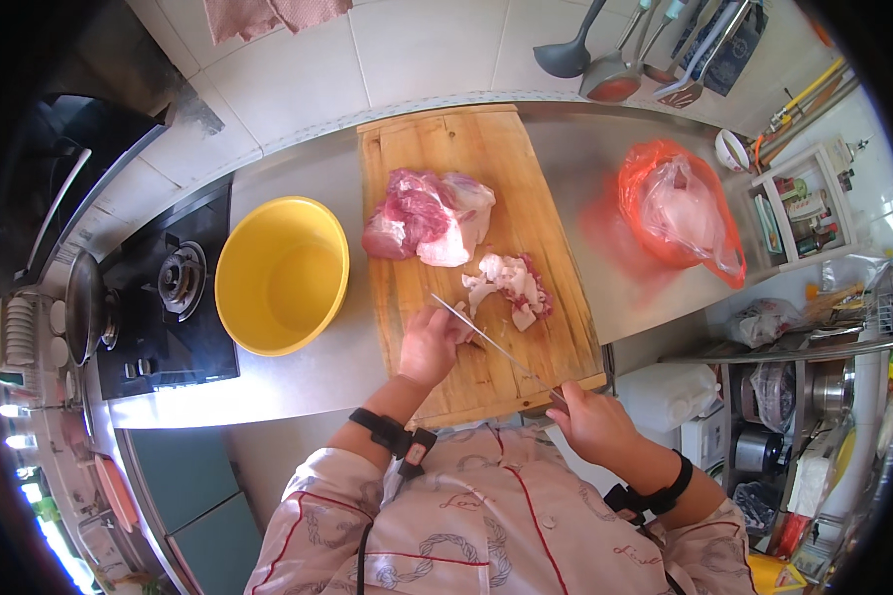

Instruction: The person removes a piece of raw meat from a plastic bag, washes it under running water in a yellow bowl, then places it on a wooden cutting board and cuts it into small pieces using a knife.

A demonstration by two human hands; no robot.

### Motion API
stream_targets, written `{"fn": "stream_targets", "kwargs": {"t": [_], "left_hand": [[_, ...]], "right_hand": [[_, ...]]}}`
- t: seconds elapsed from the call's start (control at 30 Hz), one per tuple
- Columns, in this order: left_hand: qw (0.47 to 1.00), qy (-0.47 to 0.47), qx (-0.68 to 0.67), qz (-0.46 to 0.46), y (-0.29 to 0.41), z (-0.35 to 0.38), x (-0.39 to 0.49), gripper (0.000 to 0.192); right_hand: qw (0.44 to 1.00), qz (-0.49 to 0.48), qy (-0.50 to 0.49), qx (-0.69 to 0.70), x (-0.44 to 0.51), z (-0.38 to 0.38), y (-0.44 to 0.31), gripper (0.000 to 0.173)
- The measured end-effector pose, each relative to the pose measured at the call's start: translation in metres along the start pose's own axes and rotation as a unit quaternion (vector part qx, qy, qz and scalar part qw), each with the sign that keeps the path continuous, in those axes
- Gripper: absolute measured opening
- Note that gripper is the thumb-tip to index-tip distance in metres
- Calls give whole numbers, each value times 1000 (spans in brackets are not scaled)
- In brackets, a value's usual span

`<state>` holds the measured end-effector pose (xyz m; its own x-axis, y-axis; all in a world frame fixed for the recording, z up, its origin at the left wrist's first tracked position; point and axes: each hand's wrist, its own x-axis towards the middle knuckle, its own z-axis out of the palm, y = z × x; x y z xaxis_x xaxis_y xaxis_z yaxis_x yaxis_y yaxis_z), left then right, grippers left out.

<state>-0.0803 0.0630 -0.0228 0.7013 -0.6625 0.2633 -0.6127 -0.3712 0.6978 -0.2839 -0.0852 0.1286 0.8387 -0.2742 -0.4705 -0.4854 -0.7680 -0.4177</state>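
On the wooden cutting board [484, 141] my left hand [428, 346] holds down a small piece of pale meat [463, 326] near the board's front part. My right hand [595, 420] grips the dark handle of a kitchen knife [491, 342], whose thin blade reaches up and left across the board, beside my left fingers and against the piece. Just beyond the blade, slightly right, lies a small heap of cut meat and fat pieces [510, 282]. A large chunk of raw meat [428, 216], pink-red with white fat, rests farther back at the board's left side.
Left of the board stands a yellow plastic basin [283, 275], with a black gas stove [171, 297] beyond it. A red plastic bag with a clear bag inside [677, 208] sits on the metal counter to the right. Ladles and spatulas [610, 82] hang on the tiled wall.
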Motion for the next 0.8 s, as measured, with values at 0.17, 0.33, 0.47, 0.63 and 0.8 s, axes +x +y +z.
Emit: {"fn": "stream_targets", "kwargs": {"t": [0.17,0.33,0.47,0.63,0.8], "left_hand": [[999,-9,-31,-20,-2,1,2,21],[999,-8,-26,-18,0,-1,1,20],[997,14,-56,-48,3,-2,-2,20],[997,19,-47,-61,1,0,-3,20],[998,19,-53,-40,-3,0,-5,21]], "right_hand": [[998,-51,19,18,61,21,-16,29],[991,-87,95,37,107,45,-28,30],[997,-41,44,55,70,22,-14,31],[999,24,-29,-1,15,-9,-10,31],[999,3,-30,-20,39,6,-17,32]]}}
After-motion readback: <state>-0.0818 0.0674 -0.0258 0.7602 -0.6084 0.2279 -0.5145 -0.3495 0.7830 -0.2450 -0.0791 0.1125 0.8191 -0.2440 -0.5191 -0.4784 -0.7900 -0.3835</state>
